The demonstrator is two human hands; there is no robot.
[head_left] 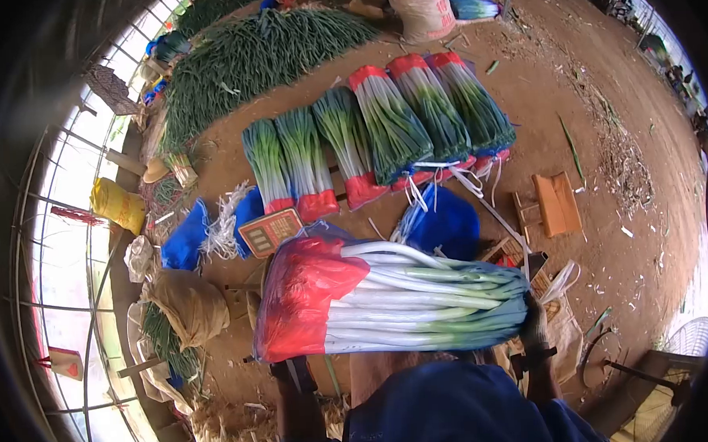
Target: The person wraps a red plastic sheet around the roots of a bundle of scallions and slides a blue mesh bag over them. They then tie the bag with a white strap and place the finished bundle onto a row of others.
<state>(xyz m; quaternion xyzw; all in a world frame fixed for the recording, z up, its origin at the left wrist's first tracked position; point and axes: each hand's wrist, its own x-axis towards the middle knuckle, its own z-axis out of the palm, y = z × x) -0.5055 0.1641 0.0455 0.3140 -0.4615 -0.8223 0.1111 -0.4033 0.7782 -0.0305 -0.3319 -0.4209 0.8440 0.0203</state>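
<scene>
A large clear bag of green onions (420,297) lies crosswise in front of me, its red-printed end to the left and its leafy end to the right. My right hand (534,324), in a dark glove, grips the leafy end. Under the lower left corner of the bag is my left hand (295,375); its fingers are hidden, and it appears to hold that end from below. Just beyond the bag's left end stands a scale display (271,232) with a red face.
Several filled onion bags (389,113) lie in a row ahead. Behind them is a large heap of loose green onions (260,59). A blue bag-like bundle (445,221), an orange-brown low stool (556,204), a tan sack (188,303) and a wire fan (687,337) surround me.
</scene>
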